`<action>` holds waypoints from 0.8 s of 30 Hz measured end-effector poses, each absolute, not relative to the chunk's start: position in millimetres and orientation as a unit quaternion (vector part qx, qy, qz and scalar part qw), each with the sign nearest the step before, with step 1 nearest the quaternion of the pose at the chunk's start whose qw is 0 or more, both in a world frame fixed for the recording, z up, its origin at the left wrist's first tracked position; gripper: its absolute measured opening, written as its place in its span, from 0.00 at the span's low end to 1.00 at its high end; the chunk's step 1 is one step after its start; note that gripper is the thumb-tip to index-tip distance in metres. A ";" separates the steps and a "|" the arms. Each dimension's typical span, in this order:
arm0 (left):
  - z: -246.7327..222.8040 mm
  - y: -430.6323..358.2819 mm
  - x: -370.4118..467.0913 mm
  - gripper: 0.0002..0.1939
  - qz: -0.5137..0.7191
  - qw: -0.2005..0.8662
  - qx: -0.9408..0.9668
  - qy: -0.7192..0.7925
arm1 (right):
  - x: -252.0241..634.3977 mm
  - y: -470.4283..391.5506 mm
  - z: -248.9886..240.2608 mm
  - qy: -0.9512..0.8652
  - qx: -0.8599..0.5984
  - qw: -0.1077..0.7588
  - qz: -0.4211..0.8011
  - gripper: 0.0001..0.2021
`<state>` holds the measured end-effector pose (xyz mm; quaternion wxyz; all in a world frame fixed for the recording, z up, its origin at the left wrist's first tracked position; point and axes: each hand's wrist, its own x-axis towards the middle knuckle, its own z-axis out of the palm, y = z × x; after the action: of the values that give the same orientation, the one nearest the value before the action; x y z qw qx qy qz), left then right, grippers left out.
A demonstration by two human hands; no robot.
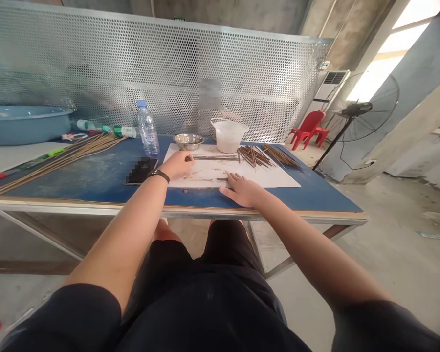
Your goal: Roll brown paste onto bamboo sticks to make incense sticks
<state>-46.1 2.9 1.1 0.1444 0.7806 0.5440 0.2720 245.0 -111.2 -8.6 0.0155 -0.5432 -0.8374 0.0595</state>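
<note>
On a white board (205,183) my right hand (244,189) lies palm down with its fingers spread, over the right end of a short dark stick (222,179). My left hand (179,165), with a black band on the wrist, has its fingers pinched together at the left end of several thin brown sticks (216,158); what it holds is too small to make out. A metal bowl (188,142) and a white plastic tub (229,136) stand behind the sticks. A pile of brown sticks (254,156) lies at the right of the board.
More thin sticks (282,156) lie at the right. A water bottle (147,129) and a dark phone (142,171) are left of the board. Farther left are long sticks (77,151) and a blue basin (25,126). A perforated metal panel (150,68) stands behind the table.
</note>
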 end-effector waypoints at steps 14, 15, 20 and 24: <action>1.2 1.4 -44.3 0.07 0.262 0.146 0.783 0.545 | 236.8 -106.0 -8.4 -0.858 -0.509 -0.003 0.067 0.64; 1.4 1.0 -44.1 0.08 0.264 0.146 0.781 0.546 | 238.1 -114.0 -8.3 -0.860 -0.506 -0.001 0.070 0.65; 4.0 -2.1 -43.3 0.09 0.272 0.141 0.779 0.547 | 228.8 -117.5 -6.9 -0.854 -0.515 0.015 0.069 0.64; 6.3 -2.6 -43.7 0.08 0.263 0.140 0.783 0.546 | 210.1 -88.9 -3.6 -0.839 -0.540 -0.007 0.069 0.63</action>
<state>-43.7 -2.6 6.3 0.1396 0.7830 0.5464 0.2626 210.1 -88.9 -3.6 -0.0069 -0.5398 -0.8389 0.0695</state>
